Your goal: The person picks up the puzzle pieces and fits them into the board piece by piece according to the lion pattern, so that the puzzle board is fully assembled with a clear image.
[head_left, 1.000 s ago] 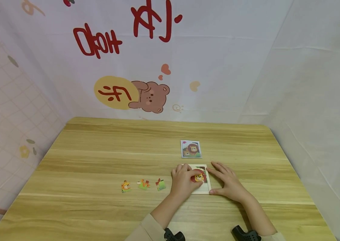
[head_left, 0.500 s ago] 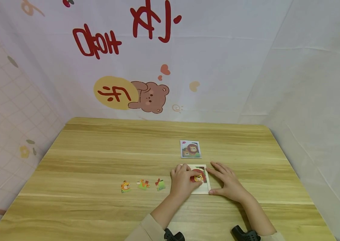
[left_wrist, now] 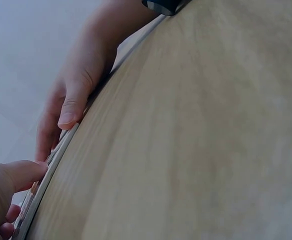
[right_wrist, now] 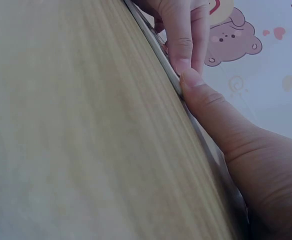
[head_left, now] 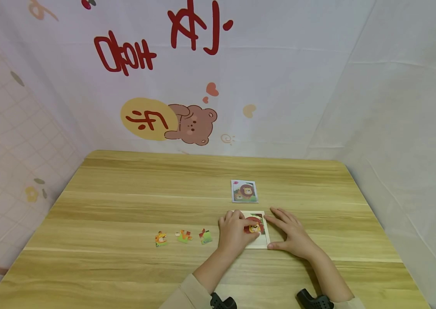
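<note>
A small white-rimmed puzzle tray lies flat on the table. My left hand reaches over its left side, thumb and index finger pinching a jigsaw piece with a yellow lion face. Dark red mane and green leaf parts fill the tray's upper area around that piece. The left palm hides the tray's left part. My right hand rests spread at the right rim, its thumb near the lower corner and index finger near the upper one. In the right wrist view the right thumb lies against the tray's edge.
A printed lion picture card lies behind the tray. Left of the hands sit three loose jigsaw pieces in a row: an orange-and-green one, one with orange and red, and a mostly green one. A printed cloth hangs behind the table.
</note>
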### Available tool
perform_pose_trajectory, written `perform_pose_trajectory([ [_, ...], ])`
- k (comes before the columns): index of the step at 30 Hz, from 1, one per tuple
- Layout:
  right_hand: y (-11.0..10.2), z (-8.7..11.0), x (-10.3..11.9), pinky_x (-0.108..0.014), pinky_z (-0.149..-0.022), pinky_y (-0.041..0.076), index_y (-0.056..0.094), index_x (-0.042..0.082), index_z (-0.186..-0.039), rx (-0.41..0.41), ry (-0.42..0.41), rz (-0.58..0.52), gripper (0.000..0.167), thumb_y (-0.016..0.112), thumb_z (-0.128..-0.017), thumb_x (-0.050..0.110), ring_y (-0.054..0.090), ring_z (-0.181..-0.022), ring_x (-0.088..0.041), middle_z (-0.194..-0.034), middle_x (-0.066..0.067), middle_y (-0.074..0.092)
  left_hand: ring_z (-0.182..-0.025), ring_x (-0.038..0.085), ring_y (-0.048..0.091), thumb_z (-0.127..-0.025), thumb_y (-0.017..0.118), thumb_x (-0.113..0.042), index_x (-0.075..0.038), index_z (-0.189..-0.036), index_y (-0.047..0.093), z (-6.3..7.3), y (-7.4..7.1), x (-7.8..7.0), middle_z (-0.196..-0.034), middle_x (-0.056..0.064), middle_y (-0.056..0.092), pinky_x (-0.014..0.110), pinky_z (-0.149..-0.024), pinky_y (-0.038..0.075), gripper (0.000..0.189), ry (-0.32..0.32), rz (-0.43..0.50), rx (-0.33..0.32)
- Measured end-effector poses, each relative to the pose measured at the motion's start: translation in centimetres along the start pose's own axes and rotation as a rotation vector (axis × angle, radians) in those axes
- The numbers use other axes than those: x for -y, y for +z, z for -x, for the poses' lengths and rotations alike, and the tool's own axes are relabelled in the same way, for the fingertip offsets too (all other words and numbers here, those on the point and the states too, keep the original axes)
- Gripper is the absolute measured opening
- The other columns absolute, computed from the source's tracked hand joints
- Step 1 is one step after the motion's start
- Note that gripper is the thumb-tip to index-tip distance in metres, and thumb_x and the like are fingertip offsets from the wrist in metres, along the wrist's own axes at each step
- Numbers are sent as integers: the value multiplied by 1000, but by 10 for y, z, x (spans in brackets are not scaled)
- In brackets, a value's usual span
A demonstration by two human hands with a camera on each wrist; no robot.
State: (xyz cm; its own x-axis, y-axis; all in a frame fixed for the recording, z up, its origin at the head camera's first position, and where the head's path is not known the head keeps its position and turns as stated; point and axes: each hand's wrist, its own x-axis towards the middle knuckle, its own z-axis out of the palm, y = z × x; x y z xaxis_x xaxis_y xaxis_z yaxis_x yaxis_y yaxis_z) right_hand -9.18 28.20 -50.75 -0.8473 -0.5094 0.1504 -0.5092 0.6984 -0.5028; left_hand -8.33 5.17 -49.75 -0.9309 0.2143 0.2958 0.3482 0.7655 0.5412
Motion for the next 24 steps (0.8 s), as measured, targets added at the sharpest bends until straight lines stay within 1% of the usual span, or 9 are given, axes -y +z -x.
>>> perform_pose_trajectory([
  [4,0,-1,1,-66,-100,12,47,21,-143,1,0,0,86,75,-71,59,19,-139,-38,-152,-11,31,-80,11,38,-71,81,-45,-31,-99,78,0,-1,-2,-83,-10,45,33,-73,27,31,-30,-22,-7],
  [7,-1,-1,2,-66,-100,13,48,21,-143,-1,-1,3,86,75,-71,59,19,-138,-39,-152,-11,31,-81,11,38,-72,81,-44,-30,-100,78,0,-2,-2,-84,-10,45,33,-73,27,31,-40,-20,-7],
  [14,-1,0,1,-65,-102,11,48,21,-143,4,6,-11,86,75,-71,58,18,-139,-39,-152,-11,31,-80,11,36,-71,81,-43,-30,-99,78,0,-1,-1,-83,-11,44,33,-73,26,30,-15,5,9],
  [20,-1,0,1,-65,-102,11,47,21,-143,6,5,-16,86,75,-71,58,18,-139,-38,-152,-10,30,-80,11,36,-71,81,-45,-31,-99,77,0,1,-2,-83,-11,43,33,-73,25,31,-3,-12,12],
  [24,-1,0,2,-66,-101,11,47,21,-143,8,8,-19,86,75,-71,58,17,-139,-38,-152,-10,30,-80,11,35,-72,80,-44,-30,-98,77,0,0,-2,-83,-10,43,32,-72,25,30,14,-23,-5],
])
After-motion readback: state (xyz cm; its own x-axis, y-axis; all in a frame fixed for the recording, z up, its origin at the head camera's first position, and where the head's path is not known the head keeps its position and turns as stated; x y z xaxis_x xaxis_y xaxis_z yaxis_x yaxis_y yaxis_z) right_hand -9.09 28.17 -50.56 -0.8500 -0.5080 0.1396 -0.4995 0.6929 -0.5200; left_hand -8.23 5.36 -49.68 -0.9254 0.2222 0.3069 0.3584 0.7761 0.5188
